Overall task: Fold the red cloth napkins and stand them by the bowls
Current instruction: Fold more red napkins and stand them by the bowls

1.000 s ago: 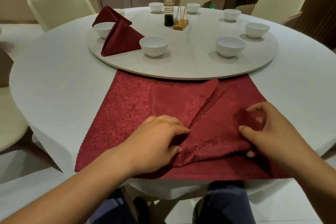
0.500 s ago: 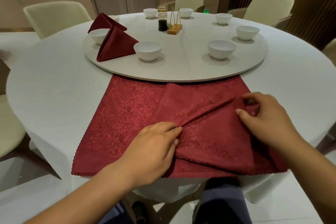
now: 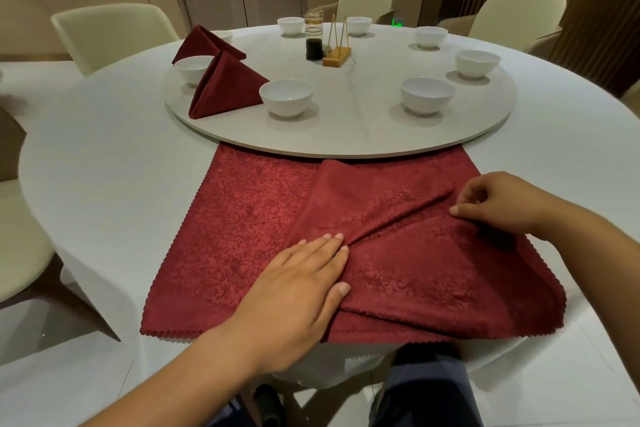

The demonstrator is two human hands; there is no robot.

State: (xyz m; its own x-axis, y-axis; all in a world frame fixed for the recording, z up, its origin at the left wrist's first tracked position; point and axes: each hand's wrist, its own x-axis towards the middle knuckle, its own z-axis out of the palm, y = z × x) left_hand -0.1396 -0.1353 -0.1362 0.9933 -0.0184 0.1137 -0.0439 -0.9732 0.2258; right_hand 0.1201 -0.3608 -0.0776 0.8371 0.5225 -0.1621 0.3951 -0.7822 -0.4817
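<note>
A red cloth napkin (image 3: pixel 242 239) lies flat on the white table at the near edge, its right half folded over into a diagonal flap. My left hand (image 3: pixel 298 288) presses flat on the napkin at the lower end of the fold crease, fingers straight. My right hand (image 3: pixel 498 201) pinches the cloth at the upper right end of the crease. Two folded red napkins stand on the round turntable (image 3: pixel 363 139): one (image 3: pixel 225 87) between two white bowls (image 3: pixel 286 97), (image 3: pixel 192 68), another (image 3: pixel 201 42) behind them.
Several more white bowls, such as the one at the right (image 3: pixel 427 94), ring the turntable. A dark sauce bottle (image 3: pixel 314 36) and a wooden toothpick stand (image 3: pixel 337 54) sit near its centre. Cream chairs (image 3: pixel 110 31) surround the table.
My right hand has moved up and right along the crease, pulling the flap taut. My left hand has flattened out from curled fingers onto the cloth.
</note>
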